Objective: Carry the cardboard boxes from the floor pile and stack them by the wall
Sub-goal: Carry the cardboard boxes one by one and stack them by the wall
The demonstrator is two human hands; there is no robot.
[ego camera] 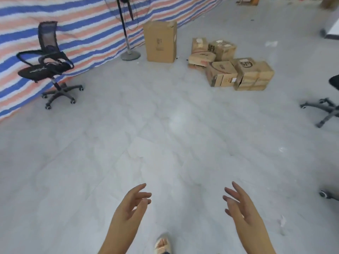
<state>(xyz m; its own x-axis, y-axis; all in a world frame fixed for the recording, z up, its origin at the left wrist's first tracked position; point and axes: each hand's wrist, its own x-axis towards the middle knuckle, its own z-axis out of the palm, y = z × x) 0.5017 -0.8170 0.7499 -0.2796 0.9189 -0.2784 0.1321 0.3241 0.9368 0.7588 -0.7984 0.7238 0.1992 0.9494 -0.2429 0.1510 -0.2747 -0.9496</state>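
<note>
Several brown cardboard boxes lie in a pile (230,65) on the grey floor at the far right; the nearest one (254,75) is taped and marked with a round logo. A tall cardboard box (160,42) stands upright by the striped wall covering (73,26). My left hand (131,206) and my right hand (240,204) are raised low in the view, far from the boxes. Both hold nothing, with fingers loosely spread.
A black office chair (48,65) stands at the left by the striped sheet. A pedestal fan's pole and round base (130,55) stand left of the tall box. The wheeled base of another chair (324,110) shows at the right edge. Grey floor (165,134) lies between me and the pile.
</note>
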